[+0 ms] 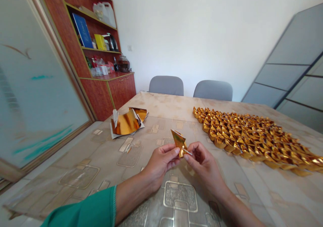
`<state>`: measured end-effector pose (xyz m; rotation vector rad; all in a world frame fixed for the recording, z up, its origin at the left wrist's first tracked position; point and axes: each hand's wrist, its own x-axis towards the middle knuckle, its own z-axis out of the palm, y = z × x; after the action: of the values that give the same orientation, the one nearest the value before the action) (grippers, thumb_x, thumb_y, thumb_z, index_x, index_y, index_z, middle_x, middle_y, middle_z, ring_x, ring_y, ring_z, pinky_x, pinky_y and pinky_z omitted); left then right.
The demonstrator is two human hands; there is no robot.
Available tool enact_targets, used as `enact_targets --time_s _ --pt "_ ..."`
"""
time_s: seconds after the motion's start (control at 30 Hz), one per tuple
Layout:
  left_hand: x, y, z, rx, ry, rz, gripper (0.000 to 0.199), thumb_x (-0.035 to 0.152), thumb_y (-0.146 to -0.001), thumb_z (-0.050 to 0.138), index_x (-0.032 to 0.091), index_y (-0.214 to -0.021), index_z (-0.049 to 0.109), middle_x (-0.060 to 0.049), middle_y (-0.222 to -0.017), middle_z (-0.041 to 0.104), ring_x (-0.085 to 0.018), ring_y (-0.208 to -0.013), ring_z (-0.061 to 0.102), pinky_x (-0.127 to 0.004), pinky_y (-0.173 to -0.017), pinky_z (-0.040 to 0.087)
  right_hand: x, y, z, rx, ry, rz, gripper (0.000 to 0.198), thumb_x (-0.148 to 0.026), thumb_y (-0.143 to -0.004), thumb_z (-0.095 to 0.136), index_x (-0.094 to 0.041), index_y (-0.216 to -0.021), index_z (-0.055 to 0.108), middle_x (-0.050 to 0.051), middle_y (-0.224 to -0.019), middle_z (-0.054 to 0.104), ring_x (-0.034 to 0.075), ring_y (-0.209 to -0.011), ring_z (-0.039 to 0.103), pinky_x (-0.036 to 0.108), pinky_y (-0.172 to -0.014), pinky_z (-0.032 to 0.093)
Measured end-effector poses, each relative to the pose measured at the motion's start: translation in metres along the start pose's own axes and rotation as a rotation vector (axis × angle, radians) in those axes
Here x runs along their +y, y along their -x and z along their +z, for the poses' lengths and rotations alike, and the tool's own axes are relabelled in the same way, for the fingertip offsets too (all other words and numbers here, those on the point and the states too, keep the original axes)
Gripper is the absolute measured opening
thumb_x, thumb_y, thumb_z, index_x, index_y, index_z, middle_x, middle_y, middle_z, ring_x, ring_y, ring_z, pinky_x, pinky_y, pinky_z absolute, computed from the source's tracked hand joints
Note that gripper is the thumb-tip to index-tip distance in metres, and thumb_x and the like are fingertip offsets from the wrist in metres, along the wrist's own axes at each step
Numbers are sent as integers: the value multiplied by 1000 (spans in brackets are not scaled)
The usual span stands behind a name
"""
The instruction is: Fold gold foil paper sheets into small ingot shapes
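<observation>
Between my two hands, above the table, is a partly folded sheet of gold foil paper [178, 139] with a pointed flap standing up. My left hand [163, 158] pinches its left side between thumb and fingers. On the other side, my right hand [203, 161] grips a narrow folded edge that shows white. To the left lies a loose stack of gold foil sheets [126, 123] with white undersides, curling at the edges. Many folded gold foil pieces [242, 136] stand in close rows at the right.
A patterned, clear-covered tablecloth [131, 183] spreads over the table. Two grey chairs [166, 85] stand at its far side. A red-brown cabinet [108, 89] with bottles and a kettle is at the back left, beside a frosted glass door [37, 85].
</observation>
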<state>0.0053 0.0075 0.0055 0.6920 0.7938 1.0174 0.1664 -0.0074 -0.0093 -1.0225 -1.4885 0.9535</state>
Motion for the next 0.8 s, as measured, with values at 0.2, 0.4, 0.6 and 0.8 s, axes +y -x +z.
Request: enact_targets --time_s 0.2,0.4,0.6,0.8 --pt "2 0 1 31 -47 -26 41 39 -49 93 14 -78 77 -1 -75 70 -7 -64 57 -19 -64 45 -1 -1 1 12 1 47 17 -33 -87 66 -22 -82 54 -4 -72 49 14 -63 42 27 -56 33" --pt "4 -1 -1 21 -14 -34 37 35 -50 93 14 -76 76 -2 -77 71 -9 -68 60 -20 -68 47 -5 -1 0 -26 -107 46 19 -36 -85 69 -23 -87 56 -4 -76 52 14 -67 46 26 -60 36" --pt "2 0 0 -1 -19 -10 38 34 -55 92 15 -85 77 -4 -85 72 -10 -73 60 -21 -70 47 0 -1 -1 -44 -37 50 18 -39 -89 65 -22 -89 59 -2 -79 55 15 -69 47 27 -61 36" --pt "-3 1 1 3 -52 11 39 33 -55 91 12 -85 78 -5 -82 71 -10 -70 58 -21 -68 45 0 -2 2 -28 70 62 18 -35 -88 65 -21 -80 57 -3 -71 53 14 -64 45 26 -58 34"
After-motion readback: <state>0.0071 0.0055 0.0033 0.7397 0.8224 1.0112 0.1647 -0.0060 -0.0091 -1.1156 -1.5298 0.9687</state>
